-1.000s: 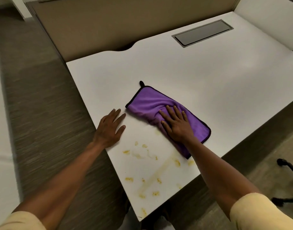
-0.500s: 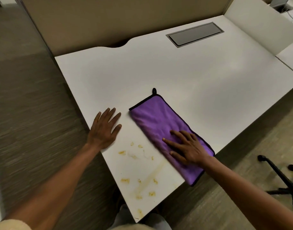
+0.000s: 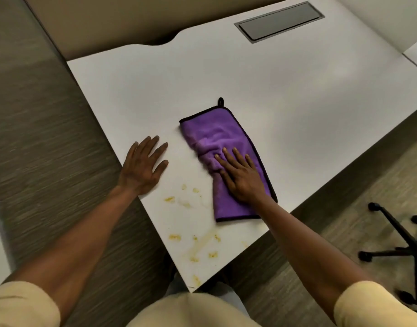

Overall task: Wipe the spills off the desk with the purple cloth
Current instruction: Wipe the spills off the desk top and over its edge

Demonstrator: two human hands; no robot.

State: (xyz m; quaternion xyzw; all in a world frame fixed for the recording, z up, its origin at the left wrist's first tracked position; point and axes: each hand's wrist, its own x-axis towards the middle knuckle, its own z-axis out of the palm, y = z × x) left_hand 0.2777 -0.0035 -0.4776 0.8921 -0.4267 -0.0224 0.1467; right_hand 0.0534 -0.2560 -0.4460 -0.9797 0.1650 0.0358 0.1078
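A purple cloth (image 3: 212, 133) with a black hem and a small hanging loop lies on the white desk (image 3: 273, 95). My right hand (image 3: 241, 177) presses flat on the cloth's near half, fingers straight and spread, and the fabric is bunched ahead of the fingertips. My left hand (image 3: 142, 167) rests flat on the bare desk near its left edge, a little left of the cloth. Yellow-brown spills (image 3: 198, 246) dot the desk's near corner, with a smeared streak among them. More spots (image 3: 179, 199) lie between my two hands.
A grey cable hatch (image 3: 279, 21) is set into the desk at the back right. A beige partition (image 3: 113, 22) stands behind the desk. A black chair base (image 3: 401, 246) sits on the floor at the right. Carpet lies left of the desk.
My right hand has slid the cloth left and toward the spills, and the cloth now bunches under the fingers. My left hand has stayed flat in place.
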